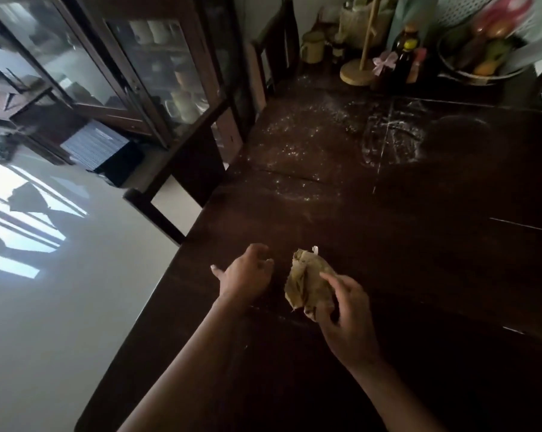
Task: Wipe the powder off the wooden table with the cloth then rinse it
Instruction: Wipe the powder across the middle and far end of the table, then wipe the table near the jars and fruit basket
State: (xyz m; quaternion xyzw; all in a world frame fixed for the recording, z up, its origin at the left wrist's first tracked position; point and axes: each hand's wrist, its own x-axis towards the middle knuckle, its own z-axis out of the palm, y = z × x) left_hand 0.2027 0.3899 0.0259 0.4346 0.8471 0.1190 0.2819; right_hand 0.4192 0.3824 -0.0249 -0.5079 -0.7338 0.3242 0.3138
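A crumpled yellowish cloth (305,280) is bunched up in my right hand (347,313), held just above the dark wooden table (419,260) near its front left part. My left hand (246,274) hovers just left of the cloth with its fingers loosely curled and nothing in it. White powder (297,141) is scattered over the far half of the table, with a smeared patch of powder (391,135) farther right.
Bottles (403,54), a wooden stand (358,71), a yellow mug (313,46) and a fruit bowl (485,54) crowd the table's far end. Dark chairs (157,213) stand along the left edge. A glass-door cabinet (132,73) is at the left, beside pale floor.
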